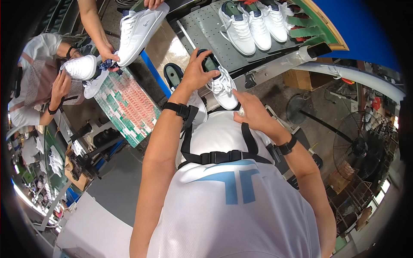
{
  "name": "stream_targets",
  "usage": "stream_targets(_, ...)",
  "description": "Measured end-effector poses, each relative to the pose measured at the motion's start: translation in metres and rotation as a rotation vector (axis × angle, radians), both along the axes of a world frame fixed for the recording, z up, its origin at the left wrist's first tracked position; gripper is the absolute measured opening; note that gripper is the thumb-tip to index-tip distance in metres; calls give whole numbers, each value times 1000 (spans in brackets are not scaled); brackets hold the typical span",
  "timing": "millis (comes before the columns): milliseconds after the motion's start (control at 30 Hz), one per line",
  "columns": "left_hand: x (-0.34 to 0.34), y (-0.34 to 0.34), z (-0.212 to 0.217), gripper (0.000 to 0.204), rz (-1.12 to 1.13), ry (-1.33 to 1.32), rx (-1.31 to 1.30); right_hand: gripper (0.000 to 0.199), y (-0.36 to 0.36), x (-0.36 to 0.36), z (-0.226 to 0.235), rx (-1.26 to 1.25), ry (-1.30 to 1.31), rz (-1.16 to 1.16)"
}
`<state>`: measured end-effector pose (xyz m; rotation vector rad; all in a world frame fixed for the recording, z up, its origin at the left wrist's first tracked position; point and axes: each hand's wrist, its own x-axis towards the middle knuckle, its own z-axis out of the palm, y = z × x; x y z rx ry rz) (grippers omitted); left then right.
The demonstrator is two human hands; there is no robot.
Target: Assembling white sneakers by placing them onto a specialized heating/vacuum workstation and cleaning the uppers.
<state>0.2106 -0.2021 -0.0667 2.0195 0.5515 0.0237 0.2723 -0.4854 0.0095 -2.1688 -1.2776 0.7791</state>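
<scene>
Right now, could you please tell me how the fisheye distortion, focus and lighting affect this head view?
In the head view, straight edges bow toward the dark round rim, as the grey perforated tray shows; the centre is sharp, with the left hand gripping a white sneaker and the right hand beside it; lighting is even and soft, though the windows at lower right wash out.

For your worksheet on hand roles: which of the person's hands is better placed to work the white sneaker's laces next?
Probably the right hand: it is free beside the white sneaker, while the left hand grips its collar.
</scene>
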Motion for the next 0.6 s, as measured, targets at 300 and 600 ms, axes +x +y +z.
stream_targets(300, 0, -1, -10, 91, -19, -38, -96, 80, 38, 8, -16, 180, -69, -19)
stream_targets(600, -1, 5, 1, 89, 51, -5, -117, 84, 0, 7, 18, 10, -26, 177)
